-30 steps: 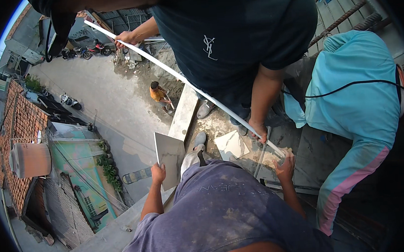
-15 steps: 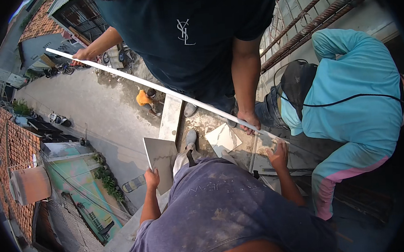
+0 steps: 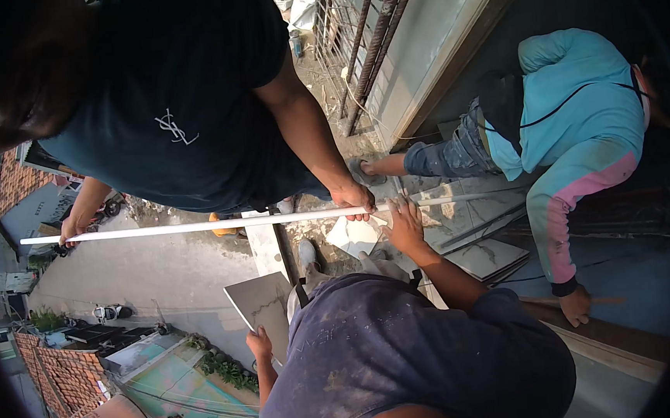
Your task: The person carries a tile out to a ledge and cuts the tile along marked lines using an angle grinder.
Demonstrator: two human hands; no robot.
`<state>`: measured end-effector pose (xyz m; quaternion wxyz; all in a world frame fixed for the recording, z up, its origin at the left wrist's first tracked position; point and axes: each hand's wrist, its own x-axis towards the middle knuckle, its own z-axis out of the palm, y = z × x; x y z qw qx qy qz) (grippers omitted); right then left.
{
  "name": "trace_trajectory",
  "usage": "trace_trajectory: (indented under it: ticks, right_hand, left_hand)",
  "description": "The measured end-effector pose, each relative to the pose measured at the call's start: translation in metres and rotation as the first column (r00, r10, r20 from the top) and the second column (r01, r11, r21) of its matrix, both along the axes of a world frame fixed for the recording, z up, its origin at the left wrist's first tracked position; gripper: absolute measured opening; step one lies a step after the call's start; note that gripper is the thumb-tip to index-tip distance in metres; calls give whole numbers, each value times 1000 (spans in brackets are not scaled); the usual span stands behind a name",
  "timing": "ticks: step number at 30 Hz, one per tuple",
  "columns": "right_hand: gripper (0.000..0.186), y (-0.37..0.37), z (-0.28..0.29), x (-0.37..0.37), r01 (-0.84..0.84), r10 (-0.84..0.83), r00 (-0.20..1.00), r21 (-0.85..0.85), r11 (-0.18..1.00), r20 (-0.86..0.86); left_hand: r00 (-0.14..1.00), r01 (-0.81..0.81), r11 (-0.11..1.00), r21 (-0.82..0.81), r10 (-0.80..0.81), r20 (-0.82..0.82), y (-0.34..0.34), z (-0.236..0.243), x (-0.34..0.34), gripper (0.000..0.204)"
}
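Observation:
My left hand (image 3: 259, 343) is closed on the edge of a grey marble-patterned tile (image 3: 262, 298), tilted beside my leg. My right hand (image 3: 404, 226) reaches forward with its fingers stretched and apart, against or just beside a long white pipe (image 3: 196, 227). Whether the fingertips press on the pipe is hard to see. Facing me, a person in a dark shirt (image 3: 183, 142) grips that pipe with both hands, one toward the far left end and one (image 3: 354, 199) close to my right hand. A pale tile piece (image 3: 352, 237) lies on the floor near my feet.
On the right a person in turquoise (image 3: 578, 130) bends over, a hand on a wooden board (image 3: 592, 331). Stacked tiles (image 3: 487, 257) lie right of my arm. Rusty rebar (image 3: 374, 51) stands ahead. Beyond the ledge (image 3: 266, 249) at left, a street (image 3: 176, 274) lies below.
The view has turned to the right. The pipe now lies nearly level across it. My right hand has moved forward and left along the pipe, and the turquoise-clad person's hand now shows on the board.

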<state>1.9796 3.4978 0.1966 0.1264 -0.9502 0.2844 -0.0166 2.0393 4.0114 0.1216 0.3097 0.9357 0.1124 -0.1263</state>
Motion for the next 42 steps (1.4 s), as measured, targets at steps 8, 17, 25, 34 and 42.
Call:
trace_trajectory:
  ticks: [8, 17, 25, 34, 42]
  right_hand:
    - [52, -1, -16, 50, -213, 208, 972, 40, 976, 109]
    - [31, -38, 7, 57, -469, 509, 844, -230, 853, 167]
    - [28, -118, 54, 28, -357, 353, 933, -305, 883, -69]
    - [35, -111, 41, -13, 131, -92, 985, -290, 948, 145]
    - [64, 217, 27, 264, -852, 762, 524, 228, 472, 380]
  left_hand:
    - [998, 62, 993, 96, -60, -28, -18, 19, 23, 32]
    - [999, 44, 999, -15, -43, 7, -52, 24, 45, 29]
    - [994, -110, 982, -152, 108, -16, -69, 30, 39, 24]
    - [987, -153, 958, -241, 159, 6, -58, 31, 34, 24]
    - [963, -261, 948, -182, 242, -121, -31, 60, 40, 24]
